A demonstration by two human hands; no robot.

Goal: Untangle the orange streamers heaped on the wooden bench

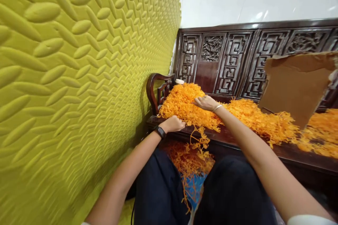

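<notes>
A long heap of orange, thin, branching strands [182, 100] lies along the dark wooden bench seat. My left hand [173, 124], with a black band on its wrist, is closed at the heap's front edge. Further back and to the right, my right hand [207, 102] is closed over the heap, a thin bangle on its wrist. Whatever either hand pinches is hidden by the fingers. Some loose orange strands [199, 139] hang over the seat's front edge. Below them, between my knees, more orange strands [185, 158] lie above something blue [194, 188].
A yellow textured foam mat [92, 77] stands like a wall on the left. The bench [207, 75] has a carved back and a curved armrest [153, 91]. A torn piece of cardboard [295, 84] leans at the right. A small white round object [180, 81] sits by the armrest.
</notes>
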